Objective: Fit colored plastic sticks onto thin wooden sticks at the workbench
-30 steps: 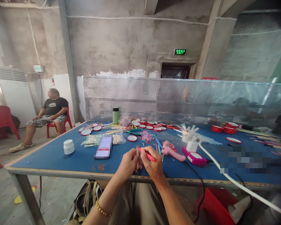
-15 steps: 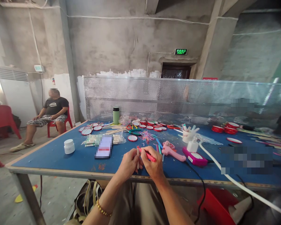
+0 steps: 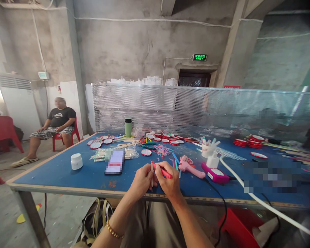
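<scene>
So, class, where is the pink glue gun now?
In the head view, the pink glue gun lies on the blue table, right of the right hand and just left of the magenta box.

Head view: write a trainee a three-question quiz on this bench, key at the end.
1. Multiple choice. The right hand holds:
A) a paper cup
B) a red pen-like tool
C) a pair of pliers

2. True or false. From this camera, the white jar stands to the left of the phone.

3. Fill the gap. The black-capped bottle near the perforated screen is light ____ in colour.

Key
1. B
2. True
3. green
</scene>
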The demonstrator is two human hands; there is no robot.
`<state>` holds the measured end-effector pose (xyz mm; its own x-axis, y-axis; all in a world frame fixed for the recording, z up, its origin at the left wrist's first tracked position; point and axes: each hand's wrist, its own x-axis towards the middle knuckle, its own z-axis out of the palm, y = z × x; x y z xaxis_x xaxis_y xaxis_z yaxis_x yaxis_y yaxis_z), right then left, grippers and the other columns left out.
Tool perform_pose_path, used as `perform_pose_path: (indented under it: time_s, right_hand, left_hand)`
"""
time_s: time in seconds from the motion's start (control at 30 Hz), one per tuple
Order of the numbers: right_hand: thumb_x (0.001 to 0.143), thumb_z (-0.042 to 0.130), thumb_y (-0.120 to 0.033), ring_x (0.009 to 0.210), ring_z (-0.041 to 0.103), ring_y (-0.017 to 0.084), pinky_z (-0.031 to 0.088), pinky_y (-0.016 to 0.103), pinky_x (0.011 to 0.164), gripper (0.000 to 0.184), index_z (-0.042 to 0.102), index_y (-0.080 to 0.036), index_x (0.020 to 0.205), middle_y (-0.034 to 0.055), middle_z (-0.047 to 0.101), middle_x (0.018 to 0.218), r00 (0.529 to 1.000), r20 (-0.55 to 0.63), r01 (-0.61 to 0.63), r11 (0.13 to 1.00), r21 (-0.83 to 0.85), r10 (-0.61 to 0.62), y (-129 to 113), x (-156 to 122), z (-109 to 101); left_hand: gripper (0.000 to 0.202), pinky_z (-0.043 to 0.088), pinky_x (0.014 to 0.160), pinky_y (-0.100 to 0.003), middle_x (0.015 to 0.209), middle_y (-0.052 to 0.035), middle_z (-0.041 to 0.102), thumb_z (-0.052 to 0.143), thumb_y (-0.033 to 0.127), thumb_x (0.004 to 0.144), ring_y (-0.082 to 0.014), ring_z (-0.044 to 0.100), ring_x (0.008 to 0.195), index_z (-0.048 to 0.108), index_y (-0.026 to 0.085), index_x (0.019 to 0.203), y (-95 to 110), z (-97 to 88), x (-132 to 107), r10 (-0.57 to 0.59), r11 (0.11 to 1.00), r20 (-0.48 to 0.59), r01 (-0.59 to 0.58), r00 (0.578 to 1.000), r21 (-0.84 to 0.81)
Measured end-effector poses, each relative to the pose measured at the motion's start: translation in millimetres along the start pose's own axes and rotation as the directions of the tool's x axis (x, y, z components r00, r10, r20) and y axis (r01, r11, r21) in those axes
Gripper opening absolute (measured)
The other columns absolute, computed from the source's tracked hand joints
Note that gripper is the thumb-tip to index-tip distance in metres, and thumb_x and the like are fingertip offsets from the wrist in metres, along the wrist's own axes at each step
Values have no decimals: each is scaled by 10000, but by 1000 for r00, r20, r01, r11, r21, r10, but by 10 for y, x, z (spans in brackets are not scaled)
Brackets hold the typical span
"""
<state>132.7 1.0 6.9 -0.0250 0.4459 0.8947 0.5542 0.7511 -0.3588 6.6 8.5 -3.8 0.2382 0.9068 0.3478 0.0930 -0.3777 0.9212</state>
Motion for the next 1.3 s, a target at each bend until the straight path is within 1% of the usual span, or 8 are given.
perform_pose_path:
  time_s: [0.3, 0.73, 0.97, 1.3]
  right_hand:
    - [910, 507, -191, 574, 588, 121, 450, 222, 587, 185, 614, -195, 759, -4, 641, 664, 1000, -5, 21, 1000, -12, -21, 13, 7, 12]
    - [909, 505, -196, 577, 583, 123, 447, 230, 585, 185, 615, -194, 761, -1, 630, 662, 1000, 4, 9, 1000, 3, -9, 21, 4, 17]
    - [909, 505, -194, 589, 594, 126, 452, 231, 597, 178, 611, -195, 765, 0, 638, 674, 1000, 6, 16, 1000, 4, -16, 25, 10, 17]
    - [916, 505, -198, 582, 588, 122, 450, 225, 589, 186, 617, -195, 768, -1, 642, 674, 1000, 10, 9, 1000, 16, -9, 8, 5, 17]
  left_hand:
    - [265, 377, 361, -177, 557, 13, 595, 438, 406, 899, -85, 485, 383, 480, 180, 767, -9, -14, -1, 4, 1000, 0, -4, 1000, -6]
    - [275, 362, 358, -177, 558, 9, 597, 440, 424, 895, -89, 486, 381, 489, 182, 774, 22, -7, -6, -2, 1000, -2, 2, 1000, 10]
    - [263, 361, 356, -173, 561, 10, 601, 442, 403, 897, -84, 481, 376, 485, 183, 759, -8, -4, -3, -4, 1000, -2, 4, 1000, 13]
    - [259, 354, 355, -169, 543, 26, 581, 442, 401, 894, -81, 478, 373, 509, 178, 780, 13, -12, -5, -6, 1000, -14, 6, 1000, 31]
